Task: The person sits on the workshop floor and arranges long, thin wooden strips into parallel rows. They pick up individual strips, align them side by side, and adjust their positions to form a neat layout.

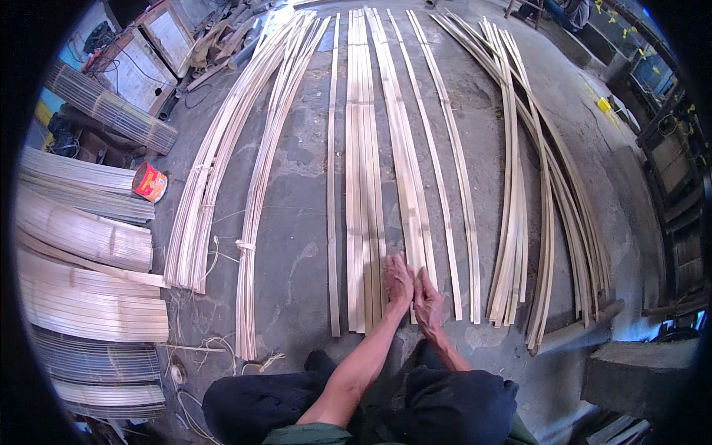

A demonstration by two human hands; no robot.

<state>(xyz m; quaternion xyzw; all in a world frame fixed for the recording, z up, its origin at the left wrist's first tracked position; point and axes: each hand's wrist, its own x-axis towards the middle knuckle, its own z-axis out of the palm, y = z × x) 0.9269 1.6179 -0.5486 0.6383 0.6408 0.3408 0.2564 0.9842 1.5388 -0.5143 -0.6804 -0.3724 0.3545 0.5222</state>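
Long pale strips, seemingly split bamboo, lie lengthwise on the floor before me. My left hand (399,282) is at the near end of the middle bamboo strips (400,159), along their left side, its fingers stretched forward and holding nothing visible. Close beside it, my right hand (429,298) has its fingers bent around the right edge of the same strips. The hands partly cover the strip ends. To the left lies a flat group of strips (360,163) side by side, with a single strip (334,185) beyond it. Two narrower strips (426,126) (451,126) lie to the right.
Tied strip bundles (215,163) (256,222) lie at left, loose crossing strips (545,170) at right. Stacked slatted mats (89,289), a red tin (150,182) and a rolled mat (111,104) occupy the left side. A concrete block (630,374) stands at the lower right.
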